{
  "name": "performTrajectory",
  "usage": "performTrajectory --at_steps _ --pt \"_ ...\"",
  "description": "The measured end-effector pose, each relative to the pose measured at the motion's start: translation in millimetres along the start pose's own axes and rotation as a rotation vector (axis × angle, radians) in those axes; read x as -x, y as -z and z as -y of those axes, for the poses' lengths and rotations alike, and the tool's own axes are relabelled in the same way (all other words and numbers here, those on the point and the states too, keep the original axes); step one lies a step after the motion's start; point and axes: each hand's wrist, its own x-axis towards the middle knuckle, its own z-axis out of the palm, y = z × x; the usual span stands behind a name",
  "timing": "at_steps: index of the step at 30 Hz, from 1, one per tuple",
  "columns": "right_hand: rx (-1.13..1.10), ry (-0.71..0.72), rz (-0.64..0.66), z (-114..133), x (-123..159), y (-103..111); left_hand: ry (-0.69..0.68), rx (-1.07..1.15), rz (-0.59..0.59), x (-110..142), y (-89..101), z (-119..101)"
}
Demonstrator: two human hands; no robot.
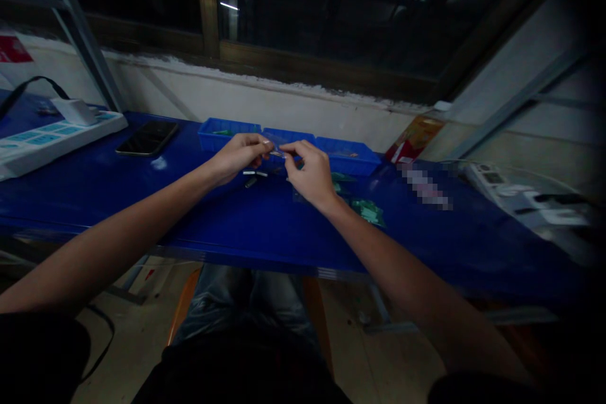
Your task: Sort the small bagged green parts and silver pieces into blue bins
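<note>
Green packets point(368, 211): at least two lay on the right of the blue table point(222, 224); full count unclear.
Metal pieces point(250, 182): three, loose, probably kept near for easy reach.
Right hand point(310, 173): thumb and forefinger pinched the film's right side.
Left hand point(242, 154): fingertips closed likewise on its left.
Clear film point(279, 137): one, raised above the table, held two-handed, likely because flimsy.
Blue bins point(349, 165): three stood in a row, apparently for sorting.

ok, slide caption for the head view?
Left hand and right hand pinch a small item over a blue table, near three blue bins.
</note>
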Motion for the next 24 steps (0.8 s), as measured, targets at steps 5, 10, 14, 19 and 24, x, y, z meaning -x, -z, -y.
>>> performTrajectory --at_steps 5,10,14,19,24 --pt "-0.226 -0.297 0.067 -3.9 -4.7 -2.4 -0.240 -0.037 -0.071 -0.6 -0.9 1.8" --pt "-0.487 -0.511 0.148 -3.8 -6.7 -2.9 -0.508 -0.359 -0.024 3.0 -1.0 3.4" --pt "-0.236 -0.321 0.026 -5.3 -4.6 -2.7 -0.469 -0.423 -0.020 3.4 -3.7 6.3" --pt "0.122 0.004 -0.006 -6.1 0.0 0.1 -0.132 -0.096 -0.013 1.3 -4.0 5.9" --pt "0.231 0.107 0.048 -7.1 2.2 1.8 0.135 0.201 0.041 1.8 -2.7 1.2"
